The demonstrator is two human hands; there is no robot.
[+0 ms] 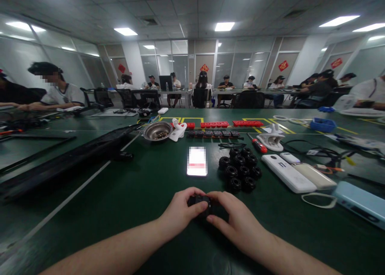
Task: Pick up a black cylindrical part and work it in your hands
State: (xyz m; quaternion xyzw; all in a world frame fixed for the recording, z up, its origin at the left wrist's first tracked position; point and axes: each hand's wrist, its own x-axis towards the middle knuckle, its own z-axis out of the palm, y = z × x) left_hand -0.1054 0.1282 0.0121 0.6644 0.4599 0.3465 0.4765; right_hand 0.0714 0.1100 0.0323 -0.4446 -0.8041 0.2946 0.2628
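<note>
Just below the phone, my left hand (183, 207) and my right hand (233, 215) meet around a small black part (198, 199). My left thumb lies across its top, with the fingers curled behind it. On the other side, my right thumb and fingers grip it, partly hiding its shape. To the right of the hands sits a cluster of several round black wheel-like parts (239, 160) with ring-shaped ends. A phone with a bright screen (197, 168) lies flat just beyond my hands.
A metal bowl (157, 131) of small pieces, red trays (214, 125) and a row of black parts (214, 134) lie farther back. Rightward are a red-handled screwdriver (260, 145), white power bank (287, 172) and blue box (361, 203). A long black bar (69, 162) lies left. People sit beyond.
</note>
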